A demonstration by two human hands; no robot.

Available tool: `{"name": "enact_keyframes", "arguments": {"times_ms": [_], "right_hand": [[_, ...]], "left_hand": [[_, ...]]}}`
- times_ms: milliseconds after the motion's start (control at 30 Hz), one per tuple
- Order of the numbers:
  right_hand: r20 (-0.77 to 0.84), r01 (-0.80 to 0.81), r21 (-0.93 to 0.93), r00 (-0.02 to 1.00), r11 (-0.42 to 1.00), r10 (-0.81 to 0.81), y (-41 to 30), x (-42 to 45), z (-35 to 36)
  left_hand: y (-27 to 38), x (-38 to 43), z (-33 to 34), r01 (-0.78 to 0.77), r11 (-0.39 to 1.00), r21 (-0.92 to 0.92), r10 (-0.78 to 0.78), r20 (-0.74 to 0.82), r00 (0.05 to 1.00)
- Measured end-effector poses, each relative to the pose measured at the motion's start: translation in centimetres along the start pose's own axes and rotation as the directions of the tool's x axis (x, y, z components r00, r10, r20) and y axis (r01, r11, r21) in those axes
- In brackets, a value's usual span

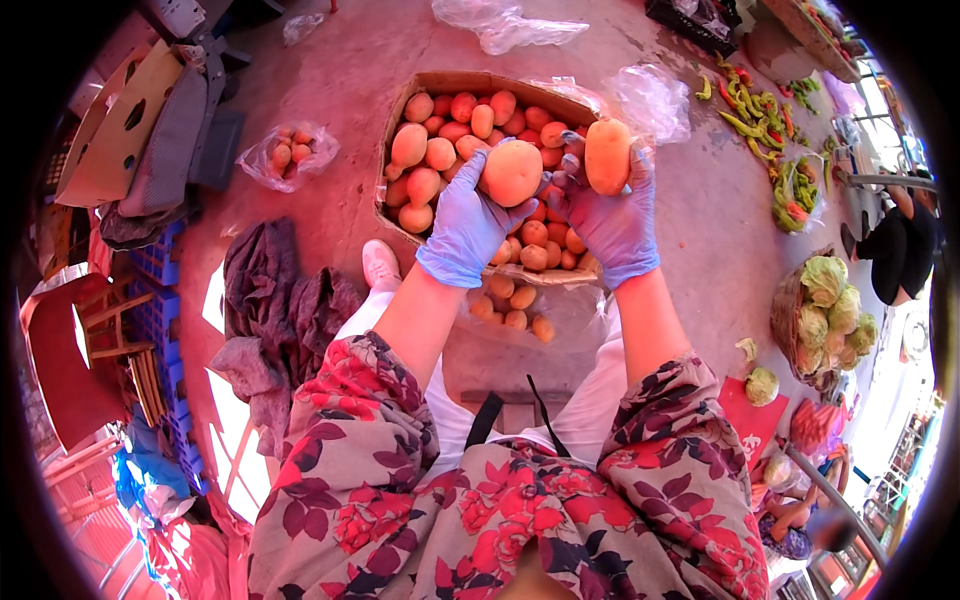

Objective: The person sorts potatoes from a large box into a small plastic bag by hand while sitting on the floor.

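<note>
A large round potato rests in my left hand, which wears a thin bluish disposable glove. My right hand, gloved alike, grips an oblong potato raised between thumb and fingers. Both hands are over an open cardboard box filled with many potatoes of mixed sizes. Between my legs, against the box's near side, lies a clear plastic bag with several smaller potatoes in it. My gloves hide part of the box's contents.
Left of the box sits another plastic bag of potatoes. Dark cloth lies by my left foot, beyond it blue plastic crates. To the right are scattered peppers, a basket of cabbages and people. Crumpled plastic touches the box's far right.
</note>
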State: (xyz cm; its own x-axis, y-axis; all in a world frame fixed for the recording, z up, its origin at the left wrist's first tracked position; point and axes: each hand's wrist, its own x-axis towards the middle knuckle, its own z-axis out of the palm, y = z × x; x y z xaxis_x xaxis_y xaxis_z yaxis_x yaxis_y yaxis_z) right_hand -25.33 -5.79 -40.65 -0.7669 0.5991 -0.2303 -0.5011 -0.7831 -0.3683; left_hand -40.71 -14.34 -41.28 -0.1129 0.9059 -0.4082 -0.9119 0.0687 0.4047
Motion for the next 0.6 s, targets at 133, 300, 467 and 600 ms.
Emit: {"name": "enact_keyframes", "arguments": {"times_ms": [133, 300, 467, 600], "right_hand": [[-0.039, 0.038, -0.056, 0.998, 0.998, -0.04, 1.0, -0.2, 0.3], [-0.121, -0.017, -0.191, 0.993, 0.981, -0.006, 2.9, -0.5, -0.9], [-0.127, -0.067, -0.212, 0.991, 0.975, 0.041, 0.1, -3.2, -0.5], [-0.168, -0.293, -0.193, 0.95, 0.937, 0.262, 1.1, -7.1, -3.6]], "left_hand": [[0.1, -0.6, 0.6, -0.05, 0.999, 0.0, 0.05, 0.01, 0.999], [-1.4, -0.7, 0.6, -0.152, 0.817, 0.557, 0.07, 0.166, 0.984], [-0.5, -2.0, 0.9, -0.238, 0.648, 0.723, 0.08, 0.247, 0.966], [-0.5, -1.8, -1.4, -0.262, 0.51, 0.819, 0.133, 0.225, 0.965]]}}
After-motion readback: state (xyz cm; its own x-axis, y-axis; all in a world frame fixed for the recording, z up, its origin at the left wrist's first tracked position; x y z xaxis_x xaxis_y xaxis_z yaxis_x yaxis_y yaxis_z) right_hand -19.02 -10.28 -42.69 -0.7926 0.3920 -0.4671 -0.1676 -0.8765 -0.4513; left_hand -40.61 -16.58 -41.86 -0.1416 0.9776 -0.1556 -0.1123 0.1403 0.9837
